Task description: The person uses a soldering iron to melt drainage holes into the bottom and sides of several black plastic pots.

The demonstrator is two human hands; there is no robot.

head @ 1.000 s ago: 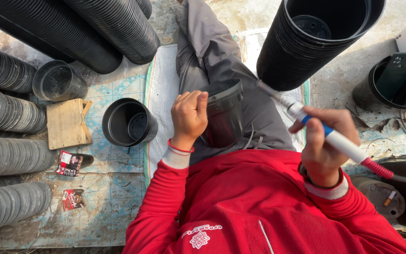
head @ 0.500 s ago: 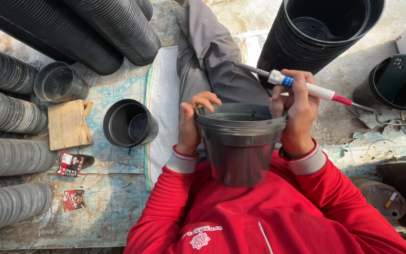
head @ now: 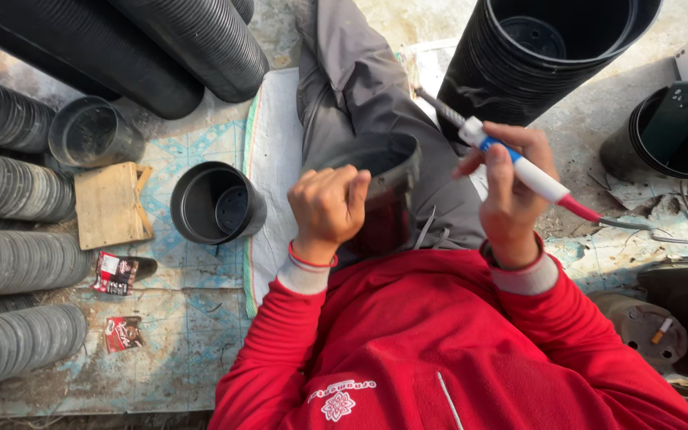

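Left hand clenched on a black plastic pot; right hand grasping a pen-shaped tool.

The left hand is curled tight on the rim of the black plastic pot, which lies tilted on the lap, mouth facing the camera; the fingertips and the pot's base are hidden behind the fist and the red sleeve. The right hand grips the pen-shaped tool, white with a blue band and a red rear end, held diagonally just above and right of the pot. Its metal tip points up-left and is hard to make out against the tall stack of black pots, which the frame cuts off. A single black pot stands on the mat to the left, near a wooden block.
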